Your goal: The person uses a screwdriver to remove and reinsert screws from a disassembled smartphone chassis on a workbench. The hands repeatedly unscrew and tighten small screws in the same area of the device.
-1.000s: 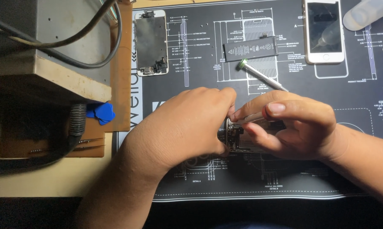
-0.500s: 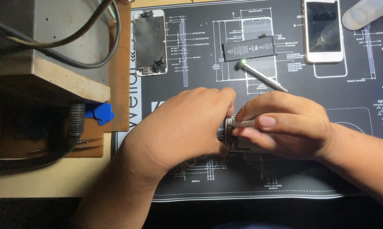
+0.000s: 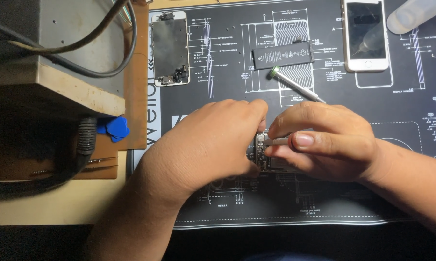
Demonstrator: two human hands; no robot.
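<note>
Both grips closed on the opened phone body (image 3: 265,153): left hand (image 3: 213,142) clamps its left end, right hand (image 3: 324,140) pinches the right, thumb flat along it. It sits mid-mat (image 3: 276,212) on the bench, mostly hidden; only a strip of metal frame and board parts shows. We judge we're mid-disassembly, working something loose inside. Next move needs a steady, fine pull. Screwdriver (image 3: 295,86) lies at 12 o'clock, battery (image 3: 283,54) beyond.
</note>
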